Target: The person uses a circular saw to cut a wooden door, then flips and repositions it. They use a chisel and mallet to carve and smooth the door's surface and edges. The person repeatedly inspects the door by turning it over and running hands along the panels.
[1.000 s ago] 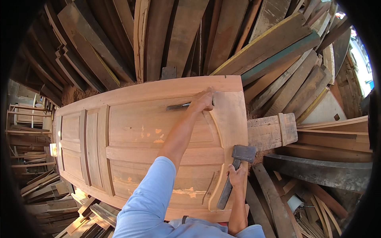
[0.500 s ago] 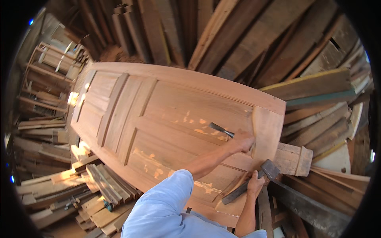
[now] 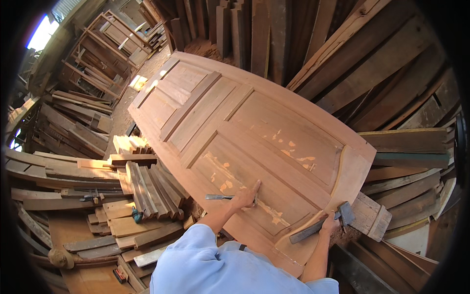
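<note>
Door: panelled wooden door (image 3: 254,132) lies flat across frame centre, pale patches dotting its panels.
Left hand (image 3: 245,197): fingers clenched on chisel (image 3: 219,197), lower centre.
Right hand (image 3: 329,226): grips hammer (image 3: 318,226), lower right.
Progress: likely mid-way; patches remain.

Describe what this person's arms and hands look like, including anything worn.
Both hands, left and right, are bare: no gloves, and no rings or watch that can be made out. The forearms are uncovered. Light blue short sleeves end near the elbows.
</note>
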{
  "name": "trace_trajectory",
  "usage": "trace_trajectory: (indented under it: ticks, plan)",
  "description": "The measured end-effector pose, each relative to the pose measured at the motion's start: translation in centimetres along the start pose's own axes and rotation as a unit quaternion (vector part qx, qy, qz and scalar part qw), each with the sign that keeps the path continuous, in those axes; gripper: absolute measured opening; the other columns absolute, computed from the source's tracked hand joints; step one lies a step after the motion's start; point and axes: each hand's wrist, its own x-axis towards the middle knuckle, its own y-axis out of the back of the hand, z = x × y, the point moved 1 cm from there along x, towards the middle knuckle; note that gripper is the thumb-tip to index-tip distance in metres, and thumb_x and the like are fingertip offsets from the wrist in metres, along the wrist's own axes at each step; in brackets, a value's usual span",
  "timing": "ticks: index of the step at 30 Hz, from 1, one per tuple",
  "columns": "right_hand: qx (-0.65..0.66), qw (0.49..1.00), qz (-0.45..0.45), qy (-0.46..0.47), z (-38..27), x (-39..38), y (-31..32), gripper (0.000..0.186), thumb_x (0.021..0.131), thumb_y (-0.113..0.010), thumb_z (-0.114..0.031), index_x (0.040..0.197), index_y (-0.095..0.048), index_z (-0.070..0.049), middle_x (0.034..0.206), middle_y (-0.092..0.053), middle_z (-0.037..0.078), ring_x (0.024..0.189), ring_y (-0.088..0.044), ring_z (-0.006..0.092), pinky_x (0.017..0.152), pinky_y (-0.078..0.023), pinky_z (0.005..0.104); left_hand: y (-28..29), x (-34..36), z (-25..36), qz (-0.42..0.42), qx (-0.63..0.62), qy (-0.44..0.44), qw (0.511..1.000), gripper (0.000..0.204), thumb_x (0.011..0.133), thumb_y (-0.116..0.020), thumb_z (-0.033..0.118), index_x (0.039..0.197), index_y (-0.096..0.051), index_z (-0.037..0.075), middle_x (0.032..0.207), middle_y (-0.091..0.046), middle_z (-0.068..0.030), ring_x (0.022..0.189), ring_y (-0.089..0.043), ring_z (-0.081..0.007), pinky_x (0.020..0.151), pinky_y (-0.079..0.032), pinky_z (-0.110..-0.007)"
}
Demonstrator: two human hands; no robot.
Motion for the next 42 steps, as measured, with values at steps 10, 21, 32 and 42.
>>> trace_trajectory:
  ticks: [10, 21, 32, 42]
  plan:
    - [0.041, 0.998, -0.027, -0.030, 2.5, 2.0, 0.7, 0.028, 0.101, -0.057, -0.025, 0.093, -0.065, 0.001, 0.077, -0.065, 0.008, 0.061, -0.062, 0.0208, 0.054, -0.050, 0.0350, 0.0, 0.2, 1.2, -0.039, 0.006, 0.028, 0.999, 0.120, 0.073, -0.085, 0.019, 0.164, -0.007, 0.007, 0.108, -0.073, -0.0187, 0.098, -0.073, -0.0355, 0.084, -0.053, -0.052]
    - [0.050, 0.998, -0.017, -0.033, 2.2, 1.6, 0.3, 0.029, 0.100, -0.059, -0.025, 0.088, -0.062, 0.002, 0.075, -0.064, 0.007, 0.059, -0.059, 0.0197, 0.052, -0.048, 0.0349, 1.0, 0.0, 1.4, -0.065, 0.023, 0.035, 0.997, 0.105, 0.084, -0.074, 0.011, 0.164, -0.006, 0.004, 0.105, -0.076, -0.0140, 0.098, -0.073, -0.0312, 0.087, -0.046, -0.045]
    - [0.106, 0.987, -0.098, -0.064, 4.7, -11.2, -8.5, 0.018, 0.093, -0.068, -0.026, 0.099, -0.056, -0.014, 0.070, -0.056, 0.003, 0.055, -0.056, 0.0172, 0.052, -0.052, 0.0355, 2.1, -1.0, -2.2, -0.031, 0.014, -0.087, 0.996, 0.080, 0.089, -0.067, 0.019, 0.158, -0.029, 0.005, 0.105, -0.075, -0.0171, 0.100, -0.072, -0.0303, 0.085, -0.048, -0.044]
    - [0.210, 0.900, -0.350, -0.152, 5.1, -31.6, -20.9, 0.029, 0.088, -0.073, -0.020, 0.112, -0.062, -0.008, 0.083, -0.066, 0.008, 0.064, -0.064, 0.0199, 0.063, -0.058, 0.0337, 9.4, -14.7, -7.5, 0.157, -0.042, -0.475, 0.865, 0.073, 0.080, -0.069, 0.017, 0.150, -0.049, 0.020, 0.134, -0.053, -0.0209, 0.119, -0.050, -0.0325, 0.092, -0.040, -0.045]
